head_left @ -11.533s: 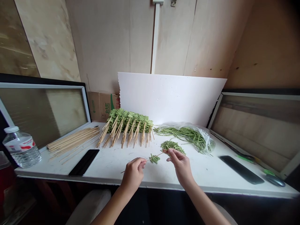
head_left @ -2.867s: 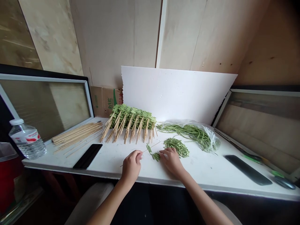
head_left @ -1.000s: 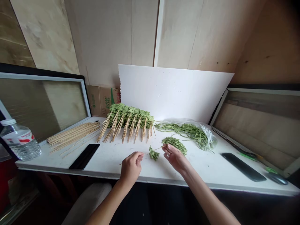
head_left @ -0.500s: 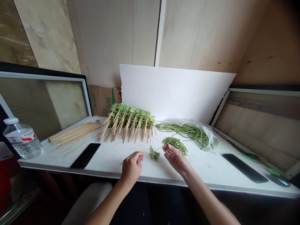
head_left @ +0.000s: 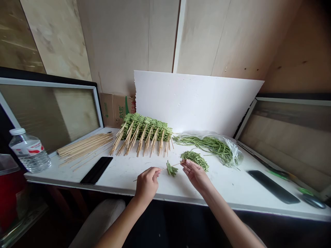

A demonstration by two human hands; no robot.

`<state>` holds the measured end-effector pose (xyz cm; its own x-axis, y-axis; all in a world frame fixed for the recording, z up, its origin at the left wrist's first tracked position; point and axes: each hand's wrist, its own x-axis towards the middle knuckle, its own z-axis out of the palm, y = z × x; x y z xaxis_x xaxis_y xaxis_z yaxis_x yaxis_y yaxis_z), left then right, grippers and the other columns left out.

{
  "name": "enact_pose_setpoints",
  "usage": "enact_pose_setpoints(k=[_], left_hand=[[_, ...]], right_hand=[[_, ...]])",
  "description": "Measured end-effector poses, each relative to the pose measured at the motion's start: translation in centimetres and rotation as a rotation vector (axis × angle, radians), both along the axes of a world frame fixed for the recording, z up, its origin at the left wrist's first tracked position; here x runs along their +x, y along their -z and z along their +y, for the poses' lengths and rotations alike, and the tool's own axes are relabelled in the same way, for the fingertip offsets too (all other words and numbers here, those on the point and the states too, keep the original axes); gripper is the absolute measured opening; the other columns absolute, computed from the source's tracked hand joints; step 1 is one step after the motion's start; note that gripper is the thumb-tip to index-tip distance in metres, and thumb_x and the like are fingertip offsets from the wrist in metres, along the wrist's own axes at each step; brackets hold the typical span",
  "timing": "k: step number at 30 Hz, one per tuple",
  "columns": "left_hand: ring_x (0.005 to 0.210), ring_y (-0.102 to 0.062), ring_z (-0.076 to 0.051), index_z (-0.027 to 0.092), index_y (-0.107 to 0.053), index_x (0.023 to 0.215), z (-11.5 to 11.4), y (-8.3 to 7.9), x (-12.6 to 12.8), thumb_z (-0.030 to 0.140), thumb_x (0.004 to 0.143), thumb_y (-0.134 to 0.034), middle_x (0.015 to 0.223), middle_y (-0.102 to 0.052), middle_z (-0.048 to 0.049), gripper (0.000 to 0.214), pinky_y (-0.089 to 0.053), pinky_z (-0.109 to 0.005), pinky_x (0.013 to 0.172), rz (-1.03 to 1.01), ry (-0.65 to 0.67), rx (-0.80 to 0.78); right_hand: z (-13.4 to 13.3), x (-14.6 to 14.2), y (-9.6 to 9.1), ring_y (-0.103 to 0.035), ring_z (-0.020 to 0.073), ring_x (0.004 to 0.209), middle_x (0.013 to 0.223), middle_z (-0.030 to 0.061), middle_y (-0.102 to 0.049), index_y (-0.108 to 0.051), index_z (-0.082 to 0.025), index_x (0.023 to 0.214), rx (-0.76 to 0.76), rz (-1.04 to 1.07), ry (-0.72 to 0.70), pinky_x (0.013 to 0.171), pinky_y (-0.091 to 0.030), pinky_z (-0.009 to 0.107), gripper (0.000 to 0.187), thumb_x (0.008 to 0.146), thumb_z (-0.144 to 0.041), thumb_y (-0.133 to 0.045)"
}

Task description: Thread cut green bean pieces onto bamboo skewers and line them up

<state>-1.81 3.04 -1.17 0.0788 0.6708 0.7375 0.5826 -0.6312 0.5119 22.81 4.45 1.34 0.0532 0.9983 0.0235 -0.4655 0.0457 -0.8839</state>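
My left hand [head_left: 146, 182] pinches a thin bamboo skewer [head_left: 162, 169] that carries a few short green bean pieces [head_left: 171, 168] near its middle. My right hand [head_left: 196, 174] is at the skewer's tip, fingers closed on a small green bean piece. Both hands hover just above the white table [head_left: 124, 174]. A little heap of cut bean pieces [head_left: 196, 159] lies just beyond my right hand. Behind it a clear plastic bag holds long green beans [head_left: 210, 145].
Finished bean skewers [head_left: 143, 132] are stacked at the back centre, a pile of bare skewers [head_left: 84, 147] to their left. A black phone [head_left: 96, 169] and a water bottle [head_left: 29, 154] sit at left. A dark flat object [head_left: 273, 186] and scissors [head_left: 307, 196] lie right.
Since 2.9 s ago both hands have lifted the skewer off the table. In the last second the hands have barely moved; the view has shifted slightly.
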Motion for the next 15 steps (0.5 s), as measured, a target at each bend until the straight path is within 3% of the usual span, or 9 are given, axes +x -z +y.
enact_pose_setpoints(k=[7, 15], left_hand=[[0.077, -0.076, -0.018, 0.021, -0.069, 0.093, 0.20, 0.41, -0.01, -0.004, 0.083, -0.046, 0.082, -0.077, -0.0015, 0.035, -0.057, -0.027, 0.069, -0.008, 0.009, 0.013], [0.077, -0.074, -0.019, 0.020, -0.069, 0.094, 0.57, -0.07, -0.25, 0.013, 0.097, -0.052, 0.085, -0.077, -0.0047, 0.019, -0.057, -0.029, 0.071, -0.049, 0.025, -0.004]], right_hand=[[-0.28, -0.72, 0.43, -0.066, 0.0272, 0.110, 0.105, 0.0074, -0.077, -0.082, -0.027, 0.090, 0.002, -0.077, 0.067, 0.081, -0.053, 0.033, 0.027, 0.073, -0.048, -0.088], [-0.53, -0.63, 0.11, -0.064, 0.0250, 0.099, 0.099, 0.0058, -0.074, -0.081, -0.029, 0.094, 0.016, -0.139, 0.056, 0.075, -0.051, 0.032, 0.031, 0.075, -0.053, -0.084]])
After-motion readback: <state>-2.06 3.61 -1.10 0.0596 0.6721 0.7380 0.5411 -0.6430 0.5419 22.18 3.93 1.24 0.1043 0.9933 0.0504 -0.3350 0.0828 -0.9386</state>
